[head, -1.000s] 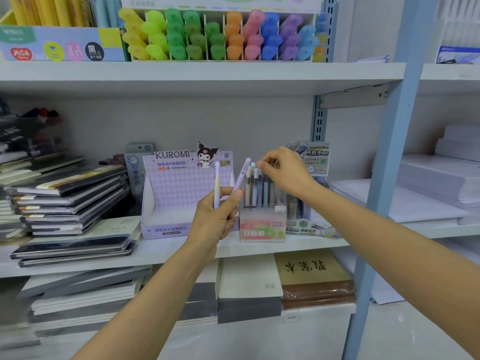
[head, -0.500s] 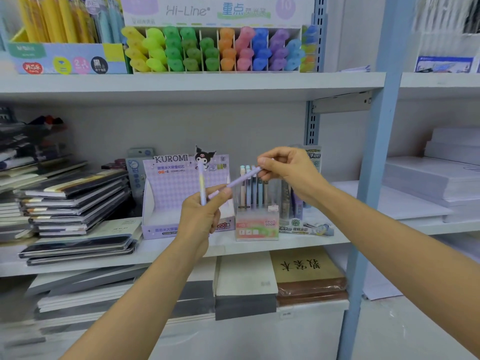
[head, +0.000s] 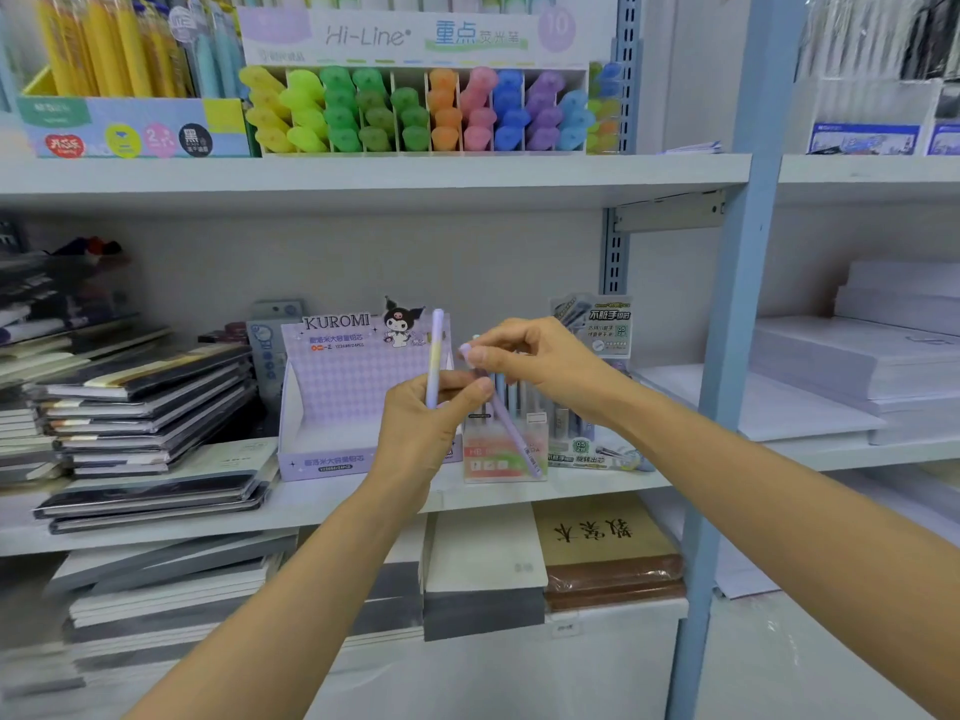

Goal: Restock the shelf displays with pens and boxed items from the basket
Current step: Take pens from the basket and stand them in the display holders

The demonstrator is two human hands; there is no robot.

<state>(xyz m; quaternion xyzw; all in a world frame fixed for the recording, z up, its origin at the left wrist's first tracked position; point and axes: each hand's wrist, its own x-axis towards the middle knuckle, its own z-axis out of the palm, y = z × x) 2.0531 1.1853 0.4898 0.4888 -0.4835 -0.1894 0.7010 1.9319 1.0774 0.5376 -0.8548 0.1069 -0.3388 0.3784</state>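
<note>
— Pinching one pale pen (head: 435,356) upright in the left hand (head: 427,423), see, before the purple box (head: 332,402).
— And the right hand (head: 530,363)?
— Closed on a lilac pen (head: 511,433), slanting down across the little pen holder (head: 505,452) on the shelf (head: 322,498).

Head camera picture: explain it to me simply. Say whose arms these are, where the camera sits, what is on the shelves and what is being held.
There is no machine here. A person wears the camera on their head, so the two bare arms reaching in are their own. The left hand holds a pale purple-and-yellow pen upright. The right hand grips the top of a lilac pen that slants downward in front of a small clear pen holder. Beside it stands an open purple KUROMI display box. Notebooks are stacked at left; coloured highlighters fill the shelf above.
</note>
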